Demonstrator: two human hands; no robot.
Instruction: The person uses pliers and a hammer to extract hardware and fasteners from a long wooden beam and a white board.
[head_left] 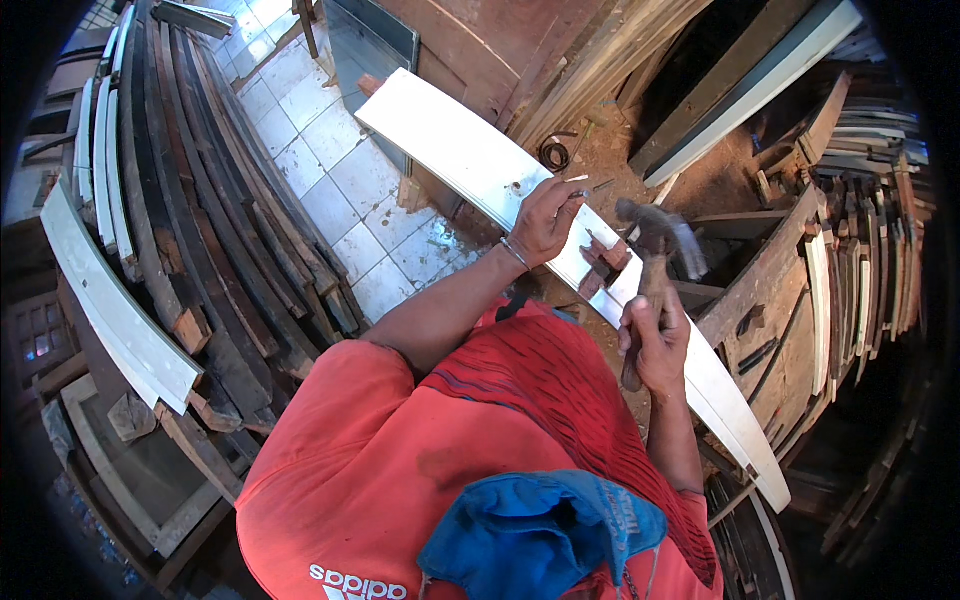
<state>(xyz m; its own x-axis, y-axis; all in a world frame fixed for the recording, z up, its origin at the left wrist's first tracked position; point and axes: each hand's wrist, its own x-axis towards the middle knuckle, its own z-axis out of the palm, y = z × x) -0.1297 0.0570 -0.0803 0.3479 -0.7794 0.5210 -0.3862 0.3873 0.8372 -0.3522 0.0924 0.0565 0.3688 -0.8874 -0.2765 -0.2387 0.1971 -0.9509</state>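
Note:
My right hand (658, 335) is wrapped round the wooden handle of a claw hammer (655, 275). The hammer's metal head is raised over the board's right edge, its claw smeared by motion. Beneath both hands lies a long white-painted board (470, 150), running from upper left to lower right. My left hand (545, 222) is closed in a pinch above the board's middle. A thin pale tip shows at its fingers, too small to name. Between my hands, brown wood pieces or a bare, broken patch (606, 262) interrupt the white surface; I cannot tell which.
Long timbers (190, 180) are stacked at the left, with a white plank (120, 300) beside them. More wood stands in a rack (870, 230) at the right. A dark coil (555, 152) lies on the dusty ground past the board. White floor tiles (330, 180) show at upper left.

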